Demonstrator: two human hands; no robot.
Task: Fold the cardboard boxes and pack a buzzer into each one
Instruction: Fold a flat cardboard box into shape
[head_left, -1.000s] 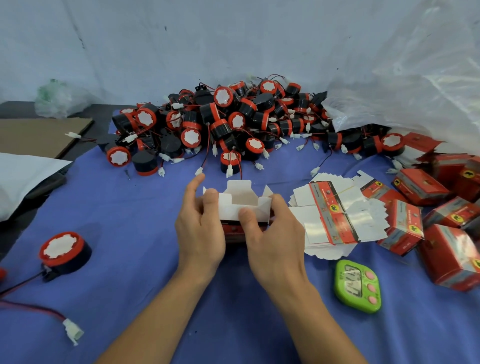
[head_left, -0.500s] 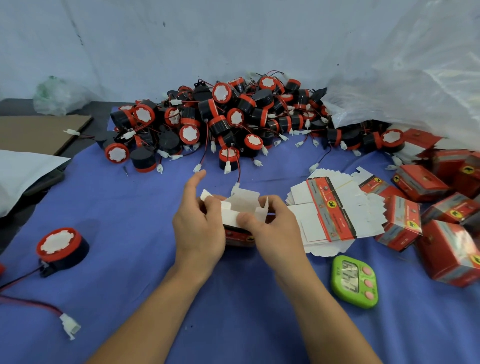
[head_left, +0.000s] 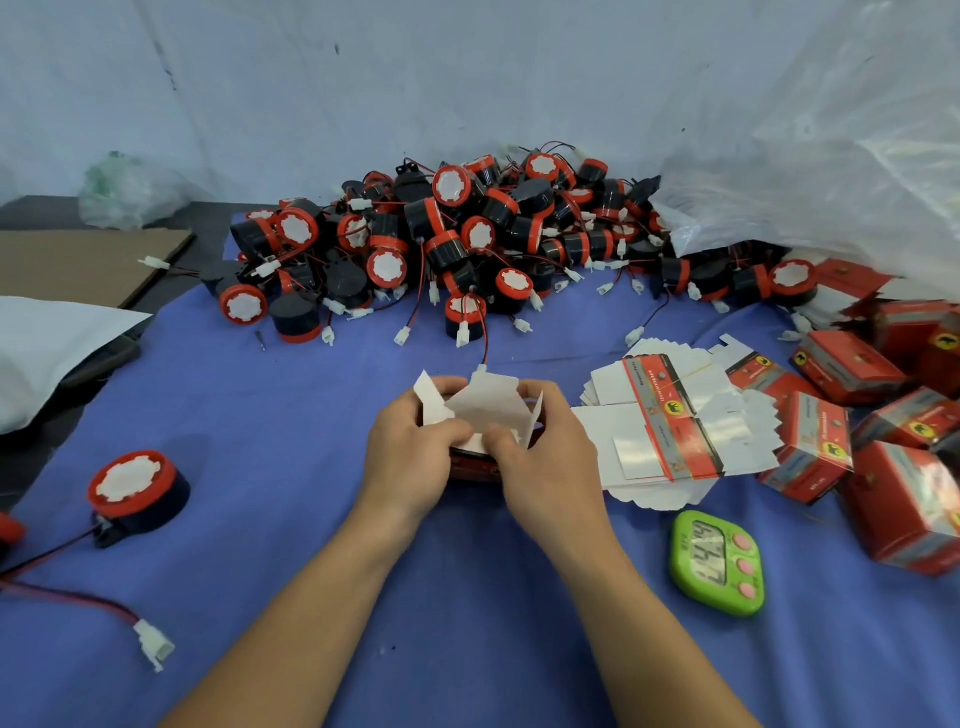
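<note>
Flaps of the cardboard box (head_left: 485, 415) now lean inward where they stood upright a second ago, and the left forefinger has curled down; left hand (head_left: 410, 457) and right hand (head_left: 545, 462) close together, both gripping the box, thumbs pinching its white flaps; box at centre of the blue cloth (head_left: 260, 415), inside hidden; flat box blanks (head_left: 670, 421), one banded stack, just right; folded boxes (head_left: 852, 364), several, far right, running out of view; buzzers (head_left: 467, 244), one heap behind, too many to count; single buzzer (head_left: 132, 491), near left; green timer (head_left: 719, 564), one, near right.
</note>
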